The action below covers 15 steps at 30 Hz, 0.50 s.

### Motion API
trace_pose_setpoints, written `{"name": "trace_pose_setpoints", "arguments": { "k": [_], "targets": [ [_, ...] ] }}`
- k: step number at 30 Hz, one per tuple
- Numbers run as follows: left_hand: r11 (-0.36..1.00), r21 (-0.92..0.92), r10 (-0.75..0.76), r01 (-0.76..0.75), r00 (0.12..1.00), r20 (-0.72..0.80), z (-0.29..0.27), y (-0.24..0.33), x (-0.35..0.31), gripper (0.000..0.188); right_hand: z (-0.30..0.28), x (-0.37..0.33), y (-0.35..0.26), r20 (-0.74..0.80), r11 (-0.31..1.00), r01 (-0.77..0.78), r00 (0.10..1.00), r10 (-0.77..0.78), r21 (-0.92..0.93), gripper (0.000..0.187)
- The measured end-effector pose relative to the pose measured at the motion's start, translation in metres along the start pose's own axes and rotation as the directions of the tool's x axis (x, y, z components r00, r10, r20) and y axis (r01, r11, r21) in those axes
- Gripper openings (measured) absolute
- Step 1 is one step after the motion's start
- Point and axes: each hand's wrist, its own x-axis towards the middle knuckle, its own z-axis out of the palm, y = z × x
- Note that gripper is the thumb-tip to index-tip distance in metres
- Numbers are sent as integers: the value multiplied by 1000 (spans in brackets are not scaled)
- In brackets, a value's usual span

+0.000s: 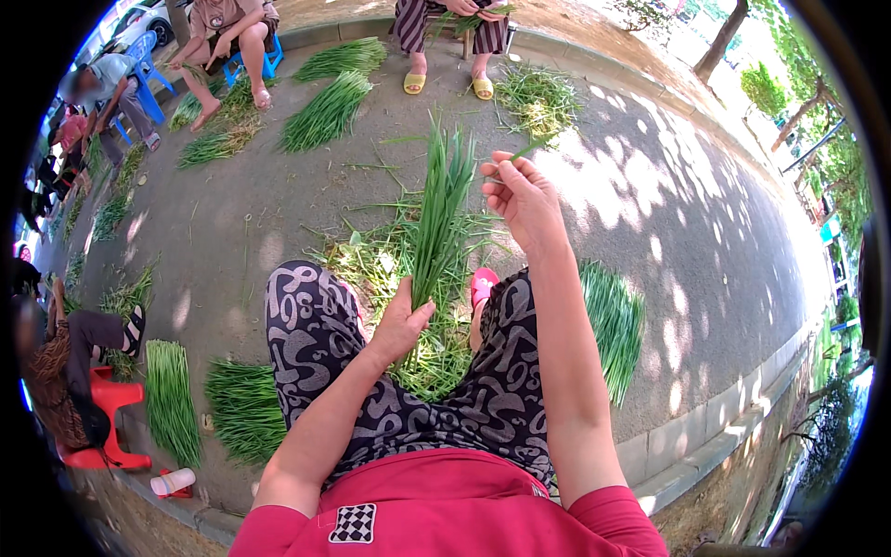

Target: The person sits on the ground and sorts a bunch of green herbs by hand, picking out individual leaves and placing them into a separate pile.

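My left hand (pixel 399 325) is wrapped round the lower part of an upright bunch of green chives (pixel 440 213) between my knees. To the right of the bunch's tips, my right hand (pixel 524 200) is raised with its fingers pinched. A single chive blade (pixel 531 148) sticks out from those fingers, apart from the bunch. Beneath both hands, a loose heap of green and yellowish trimmings (pixel 376 269) covers the ground around my pink shoes (pixel 482 286).
Neat chive piles lie by my right leg (pixel 613 330) and to my left (pixel 243 408), (pixel 172 399). A red stool (pixel 113 418) with a seated person stands at left. Across the pavement sit more people, with chive bundles (pixel 327 111) and scraps (pixel 538 100). A kerb (pixel 715 408) runs along the right.
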Motion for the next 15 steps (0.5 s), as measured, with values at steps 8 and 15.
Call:
{"name": "trace_pose_setpoints", "arguments": {
  "k": [8, 15],
  "targets": [
    [997, 60, -40, 39, 999, 6, 0, 1, -2, 40, -6, 3, 13, -36, 1000, 24, 999, -24, -9, 20],
    [996, 67, -64, 61, 997, 36, 2, 1, -2, 44, -5, 2, 10, -88, 996, 25, 996, -32, -87, 20]
  ]
}}
